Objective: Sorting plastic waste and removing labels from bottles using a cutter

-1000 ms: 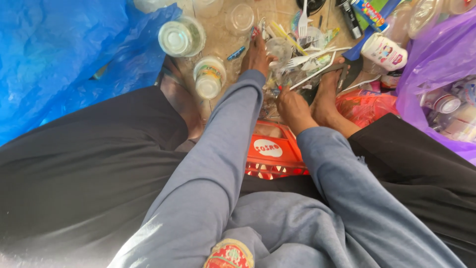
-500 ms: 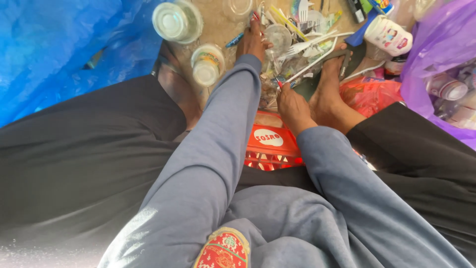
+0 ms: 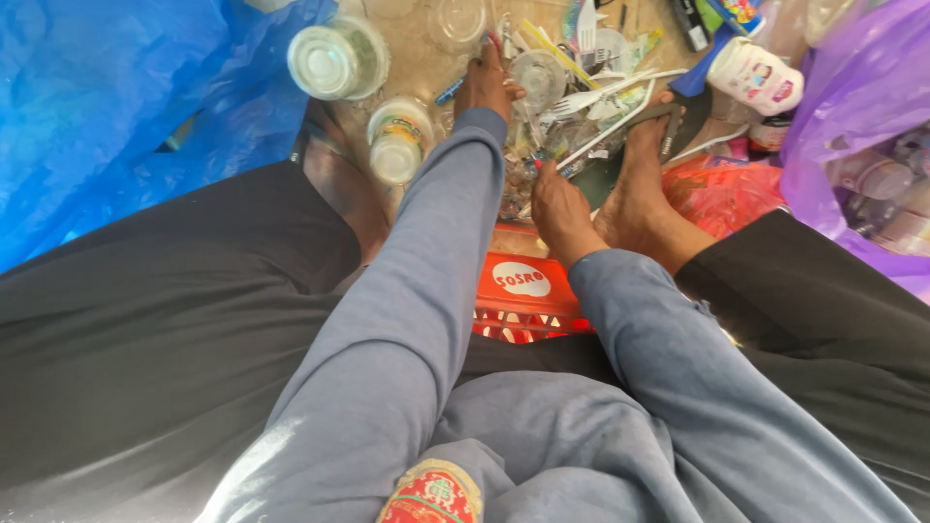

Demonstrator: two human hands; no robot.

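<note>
My left hand (image 3: 487, 85) reaches farthest, fingers loosely spread beside a clear lid (image 3: 536, 77) to its right. My right hand (image 3: 559, 208) pinches scraps nearer the red crate (image 3: 523, 291).

Two hands (image 3: 484, 82) (image 3: 557, 208); two clear cups (image 3: 334, 60) (image 3: 399, 140); one white fork (image 3: 581, 99); one red crate (image 3: 528, 291).

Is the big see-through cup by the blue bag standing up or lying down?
Standing up: the clear cup shows its round top facing the camera.
</note>
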